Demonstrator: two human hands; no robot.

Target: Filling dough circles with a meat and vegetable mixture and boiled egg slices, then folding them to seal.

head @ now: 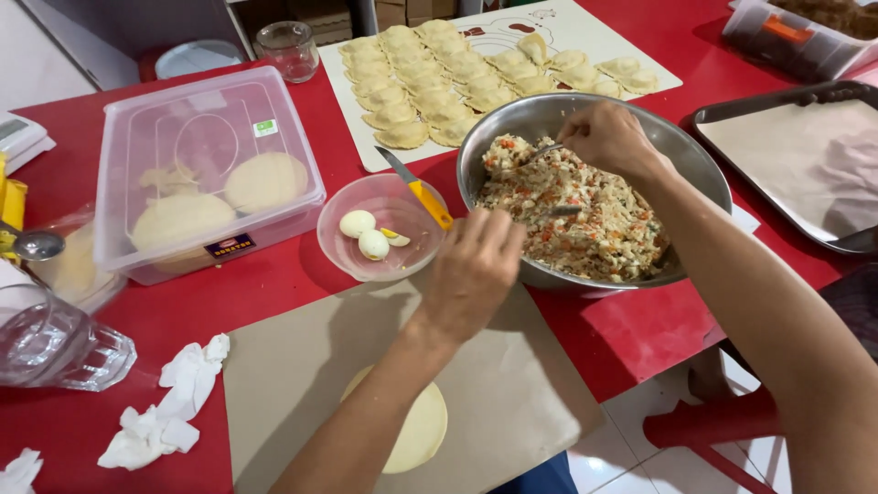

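- While the steel bowl (512,123) of chopped filling (572,215) sits between them, the right hand (608,137) grips a spoon (535,157) over it.
- Left hand (471,270), closed on a second utensil (564,210), hovers at the bowl's near rim.

Left hand (471,265), right hand (605,137): bare forearms, no sleeves, rings, or gloves.

Two egg halves (365,234), two dough balls (265,181), one metal bowl (704,174), one dough round (421,430)
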